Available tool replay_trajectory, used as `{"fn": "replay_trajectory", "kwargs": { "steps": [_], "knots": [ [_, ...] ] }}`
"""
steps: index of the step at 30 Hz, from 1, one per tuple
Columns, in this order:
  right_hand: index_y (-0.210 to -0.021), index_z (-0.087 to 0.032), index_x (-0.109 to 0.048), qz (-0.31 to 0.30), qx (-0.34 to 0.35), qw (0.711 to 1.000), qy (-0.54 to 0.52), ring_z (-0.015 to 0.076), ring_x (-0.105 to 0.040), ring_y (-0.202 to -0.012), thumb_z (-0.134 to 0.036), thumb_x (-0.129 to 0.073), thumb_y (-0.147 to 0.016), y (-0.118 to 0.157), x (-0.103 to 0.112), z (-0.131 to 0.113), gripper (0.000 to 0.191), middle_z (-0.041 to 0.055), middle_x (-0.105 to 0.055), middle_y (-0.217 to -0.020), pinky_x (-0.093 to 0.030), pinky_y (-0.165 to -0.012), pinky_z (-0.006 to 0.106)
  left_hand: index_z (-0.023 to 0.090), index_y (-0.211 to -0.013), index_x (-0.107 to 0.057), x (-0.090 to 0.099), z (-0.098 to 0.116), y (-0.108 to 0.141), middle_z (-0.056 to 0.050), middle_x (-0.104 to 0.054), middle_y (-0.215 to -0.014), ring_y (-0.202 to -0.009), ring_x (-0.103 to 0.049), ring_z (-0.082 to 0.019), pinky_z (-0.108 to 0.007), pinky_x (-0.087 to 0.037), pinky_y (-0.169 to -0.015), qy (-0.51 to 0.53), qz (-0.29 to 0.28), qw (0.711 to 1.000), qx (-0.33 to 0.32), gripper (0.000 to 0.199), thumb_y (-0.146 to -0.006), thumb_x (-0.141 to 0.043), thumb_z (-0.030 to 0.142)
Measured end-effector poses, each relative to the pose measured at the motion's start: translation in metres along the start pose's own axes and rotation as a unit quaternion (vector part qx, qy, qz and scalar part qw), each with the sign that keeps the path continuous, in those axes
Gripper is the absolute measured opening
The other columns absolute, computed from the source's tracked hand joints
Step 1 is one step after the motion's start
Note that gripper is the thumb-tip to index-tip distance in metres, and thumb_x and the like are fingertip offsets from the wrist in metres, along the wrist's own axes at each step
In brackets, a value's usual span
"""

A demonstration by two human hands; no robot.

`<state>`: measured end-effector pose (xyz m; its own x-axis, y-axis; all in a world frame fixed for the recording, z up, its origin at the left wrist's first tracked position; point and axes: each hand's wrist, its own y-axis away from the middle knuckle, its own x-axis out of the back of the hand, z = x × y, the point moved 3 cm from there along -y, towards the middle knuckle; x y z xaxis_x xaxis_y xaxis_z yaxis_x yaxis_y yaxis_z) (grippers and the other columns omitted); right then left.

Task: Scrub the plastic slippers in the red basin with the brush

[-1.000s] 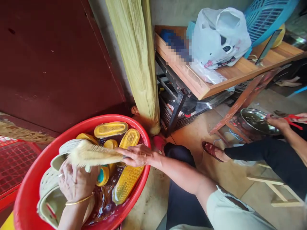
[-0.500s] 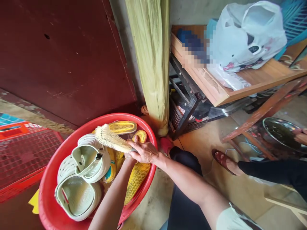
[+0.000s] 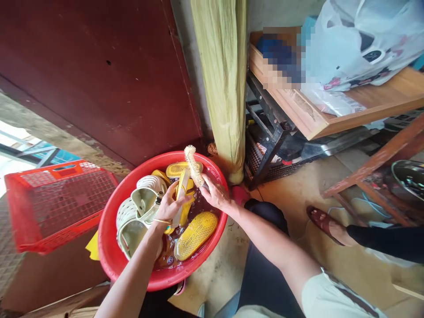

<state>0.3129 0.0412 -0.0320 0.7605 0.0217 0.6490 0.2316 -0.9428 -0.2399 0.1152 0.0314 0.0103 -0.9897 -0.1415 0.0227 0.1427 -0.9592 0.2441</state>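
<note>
Currently left hand grips yellow slipper (image 3: 182, 189) over red basin (image 3: 107, 240), long axis pointing away from the body; right hand (image 3: 214, 193) grips brush (image 3: 193, 166) just right of it, contact unclear. Left hand (image 3: 170, 205) nearer slipper.

Basin (image 3: 106, 254) was plain red. Clogs (image 3: 145, 199) along its left edge were pale grey-green, with a hole pattern on the uppers. Yellow slipper (image 3: 196, 236) by the basin's lower right edge had zigzag tread; yellow sole (image 3: 175, 169) at the far edge was textured too. Held slipper (image 3: 182, 185) was yellow with a whitish strip. Brush (image 3: 194, 167) had cream bristles, dark grey handle. Crate (image 3: 59, 198) was red, grid-patterned. Door (image 3: 99, 88) was maroon, hanging cloth (image 3: 221, 88) pale yellow-green. Tray (image 3: 319, 126) was wood-brown, darker smudge along the left edge near the front corner; bag (image 3: 344, 57) on it was white, pink and black print.
</note>
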Motion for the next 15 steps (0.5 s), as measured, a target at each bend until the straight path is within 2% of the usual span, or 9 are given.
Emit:
{"fn": "replay_trajectory", "kwargs": {
  "steps": [4, 8, 11, 15],
  "knots": [
    [-0.163, -0.018, -0.034, -0.026, 0.019, 0.999, -0.009, 0.0256, -0.071, -0.119, -0.027, -0.048, -0.103, 0.007, -0.014, -0.01, 0.063, 0.0129, -0.066, -0.145, -0.056, -0.105, 0.041, 0.015, -0.129, -0.069, 0.019, 0.009, 0.038, -0.011, -0.077, -0.103, -0.099, -0.074, -0.033, -0.035, -0.061, -0.079, 0.04, -0.04, 0.998, 0.031, 0.086, -0.047, -0.095, 0.019],
    [-0.165, -0.021, -0.03, -0.042, 0.063, 0.997, 0.002, 0.0235, -0.069, -0.124, -0.026, -0.05, -0.102, 0.014, -0.026, -0.02, 0.066, 0.0113, -0.062, -0.15, -0.056, -0.106, 0.038, 0.017, -0.126, -0.07, 0.03, -0.005, 0.061, -0.011, -0.078, -0.104, -0.095, -0.076, -0.034, -0.037, -0.063, -0.075, 0.113, -0.015, 0.992, 0.058, 0.077, -0.054, -0.095, 0.026],
    [-0.164, -0.021, -0.03, -0.058, 0.059, 0.996, 0.036, 0.0236, -0.069, -0.124, -0.027, -0.051, -0.102, 0.014, -0.032, -0.02, 0.066, 0.0113, -0.063, -0.149, -0.058, -0.103, 0.037, 0.017, -0.125, -0.069, 0.028, -0.022, 0.06, -0.01, -0.079, -0.099, -0.094, -0.076, -0.033, -0.038, -0.064, -0.078, 0.157, 0.013, 0.983, 0.091, 0.071, -0.059, -0.093, 0.031],
    [-0.164, -0.021, -0.028, -0.068, 0.043, 0.995, 0.058, 0.0232, -0.068, -0.125, -0.03, -0.051, -0.103, 0.012, -0.034, -0.016, 0.066, 0.0102, -0.058, -0.155, -0.058, -0.102, 0.035, 0.016, -0.115, -0.071, 0.02, -0.035, 0.046, -0.01, -0.079, -0.098, -0.101, -0.076, -0.033, -0.038, -0.064, -0.085, 0.175, 0.019, 0.976, 0.127, 0.051, -0.071, -0.086, 0.037]
  ]
}}
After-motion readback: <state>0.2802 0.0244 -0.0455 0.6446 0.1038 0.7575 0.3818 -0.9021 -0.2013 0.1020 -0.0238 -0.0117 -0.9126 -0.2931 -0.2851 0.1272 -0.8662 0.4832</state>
